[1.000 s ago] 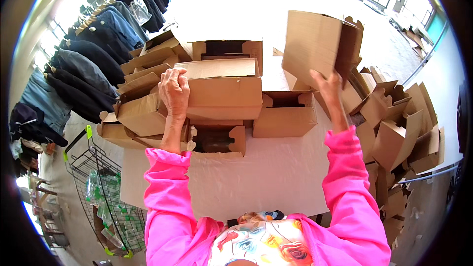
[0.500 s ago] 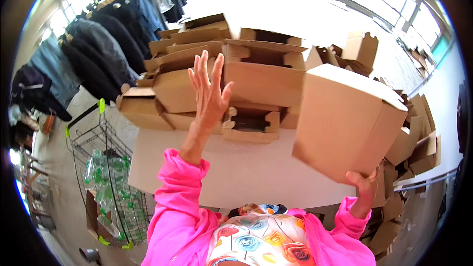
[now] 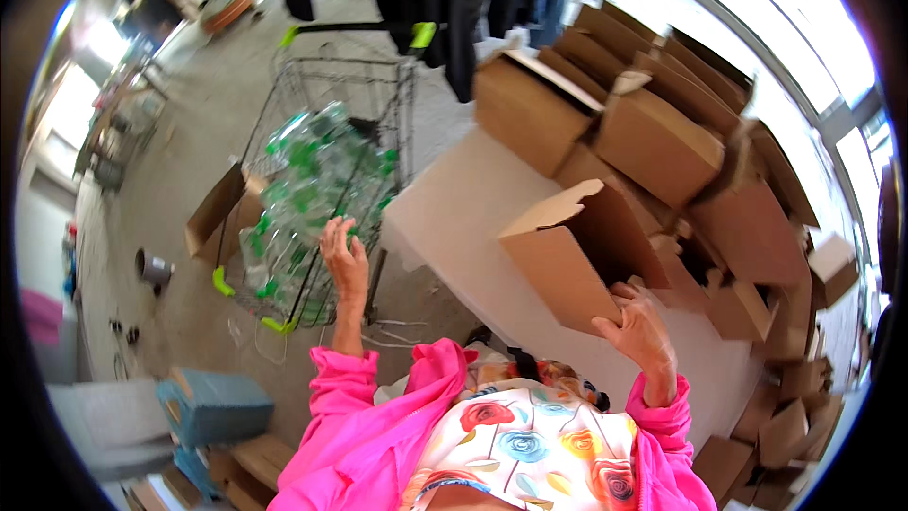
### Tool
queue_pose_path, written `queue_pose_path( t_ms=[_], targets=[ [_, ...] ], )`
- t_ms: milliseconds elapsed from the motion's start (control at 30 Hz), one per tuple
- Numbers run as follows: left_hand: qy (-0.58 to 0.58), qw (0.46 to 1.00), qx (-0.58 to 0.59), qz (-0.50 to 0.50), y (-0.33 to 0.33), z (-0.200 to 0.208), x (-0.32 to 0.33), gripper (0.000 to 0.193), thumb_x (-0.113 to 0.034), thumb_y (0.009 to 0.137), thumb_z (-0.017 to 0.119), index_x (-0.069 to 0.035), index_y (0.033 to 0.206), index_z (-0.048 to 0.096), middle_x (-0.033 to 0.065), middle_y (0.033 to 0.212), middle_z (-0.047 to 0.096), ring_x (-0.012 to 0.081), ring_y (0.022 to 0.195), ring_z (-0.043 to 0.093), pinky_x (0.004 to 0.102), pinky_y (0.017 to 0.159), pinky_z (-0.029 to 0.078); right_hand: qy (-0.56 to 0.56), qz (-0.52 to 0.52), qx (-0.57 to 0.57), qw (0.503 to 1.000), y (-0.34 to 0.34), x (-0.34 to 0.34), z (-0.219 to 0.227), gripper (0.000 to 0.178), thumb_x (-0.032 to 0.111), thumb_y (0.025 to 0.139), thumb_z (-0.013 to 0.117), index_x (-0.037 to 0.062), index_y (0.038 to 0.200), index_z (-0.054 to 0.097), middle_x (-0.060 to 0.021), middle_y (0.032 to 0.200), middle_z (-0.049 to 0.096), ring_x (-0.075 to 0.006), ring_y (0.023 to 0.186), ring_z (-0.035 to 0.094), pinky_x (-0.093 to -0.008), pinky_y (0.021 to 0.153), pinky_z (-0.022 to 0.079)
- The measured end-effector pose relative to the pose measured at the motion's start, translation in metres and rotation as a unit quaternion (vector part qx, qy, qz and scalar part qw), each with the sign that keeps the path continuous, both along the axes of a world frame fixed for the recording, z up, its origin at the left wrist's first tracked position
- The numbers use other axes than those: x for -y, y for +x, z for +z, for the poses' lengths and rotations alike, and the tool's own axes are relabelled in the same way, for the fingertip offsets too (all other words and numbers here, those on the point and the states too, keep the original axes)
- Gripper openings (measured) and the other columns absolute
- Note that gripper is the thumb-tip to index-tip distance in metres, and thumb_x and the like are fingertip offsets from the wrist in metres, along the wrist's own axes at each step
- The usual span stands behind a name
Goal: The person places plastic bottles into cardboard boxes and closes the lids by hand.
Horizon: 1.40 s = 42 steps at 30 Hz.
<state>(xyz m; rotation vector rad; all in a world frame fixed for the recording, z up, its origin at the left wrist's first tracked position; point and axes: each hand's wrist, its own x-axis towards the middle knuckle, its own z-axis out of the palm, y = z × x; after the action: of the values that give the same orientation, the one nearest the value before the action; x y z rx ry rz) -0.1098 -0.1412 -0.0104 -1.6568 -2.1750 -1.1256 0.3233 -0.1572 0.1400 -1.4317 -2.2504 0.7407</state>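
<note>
My right hand (image 3: 638,326) grips the near wall of an open cardboard box (image 3: 558,270), thumb outside and fingers over the rim. The box rests on the pale table (image 3: 445,199), its mouth facing the stacked boxes. My left hand (image 3: 344,260) is held out over the near side of a black wire shopping cart (image 3: 409,123). Its fingers are apart and bent a little, with nothing plainly in them. Behind them, clear plastic bottles (image 3: 317,166) with green caps fill the cart; whether the fingertips touch one I cannot tell.
Open cardboard boxes (image 3: 659,137) are stacked along the table's far side. More boxes (image 3: 790,431) lie at the lower right. Dark clothes (image 3: 430,0) hang beyond the cart. A grey cup-like container (image 3: 153,267) lies on the floor, and a blue box (image 3: 216,405) stands at lower left.
My view has swung left toward the cart. The box in my right hand has come down onto the table, its open mouth now showing. My left hand has moved from the stacked boxes to the cart.
</note>
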Motion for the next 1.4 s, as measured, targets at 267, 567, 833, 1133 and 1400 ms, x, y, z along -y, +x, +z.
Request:
queue_pose_path(
  t_ms=[267, 567, 833, 1133, 1400],
  targets=[
    [-0.198, 0.959, 0.162, 0.121, -0.18, -0.077, 0.004, 0.044, -0.008, 0.073, 0.064, -0.004, 0.115, 0.052, 0.0156, 0.113, 0.053, 0.0334, 0.112, 0.046, 0.0395, 0.094, 0.038, -0.001, -0.004, 0.19, 0.982, -0.044, -0.033, -0.05, 0.029, 0.013, 0.067, 0.064, -0.0041, 0.09, 0.064, -0.0168, 0.097, 0.06, -0.0354, 0.09, 0.056, -0.0405, 0.081, 0.046],
    [-0.343, 0.933, -0.04, 0.105, -0.219, -0.144, -0.063, 0.082, -0.015, 0.07, 0.071, -0.013, 0.138, 0.026, 0.011, 0.142, 0.03, 0.0299, 0.132, 0.027, 0.0522, 0.104, 0.025, -0.085, -0.086, 0.191, 0.974, -0.042, -0.024, -0.068, 0.036, 0.015, 0.068, 0.064, -0.0081, 0.095, 0.062, -0.024, 0.108, 0.057, -0.0384, 0.098, 0.055, -0.0407, 0.087, 0.044],
    [-0.485, 0.856, -0.13, 0.128, -0.287, -0.171, -0.116, 0.072, -0.014, 0.07, 0.07, -0.018, 0.132, 0.035, 0.008, 0.139, 0.035, 0.0265, 0.131, 0.029, 0.0511, 0.101, 0.027, -0.081, -0.098, 0.202, 0.971, -0.048, -0.025, -0.063, 0.034, 0.016, 0.07, 0.064, -0.008, 0.094, 0.062, -0.0239, 0.11, 0.057, -0.0366, 0.101, 0.054, -0.0392, 0.088, 0.044],
    [-0.422, 0.888, -0.138, 0.115, -0.25, -0.147, -0.096, 0.076, -0.014, 0.063, 0.073, -0.005, 0.129, 0.037, 0.0152, 0.13, 0.043, 0.0319, 0.12, 0.043, 0.0543, 0.096, 0.032, -0.115, -0.094, 0.213, 0.966, -0.029, -0.022, -0.08, 0.033, 0.02, 0.07, 0.062, -0.0095, 0.085, 0.063, -0.0233, 0.113, 0.056, -0.0364, 0.102, 0.054, -0.0387, 0.086, 0.045],
    [-0.175, 0.919, 0.076, 0.344, -0.21, -0.123, -0.079, 0.08, -0.04, 0.063, 0.075, -0.003, 0.123, 0.038, 0.019, 0.116, 0.051, 0.0379, 0.096, 0.058, 0.0487, 0.074, 0.048, -0.103, -0.074, 0.168, 0.978, -0.035, -0.026, -0.07, 0.027, 0.015, 0.07, 0.056, -0.0034, 0.087, 0.064, -0.0185, 0.1, 0.058, -0.0351, 0.095, 0.055, -0.0406, 0.083, 0.046]
  ],
)
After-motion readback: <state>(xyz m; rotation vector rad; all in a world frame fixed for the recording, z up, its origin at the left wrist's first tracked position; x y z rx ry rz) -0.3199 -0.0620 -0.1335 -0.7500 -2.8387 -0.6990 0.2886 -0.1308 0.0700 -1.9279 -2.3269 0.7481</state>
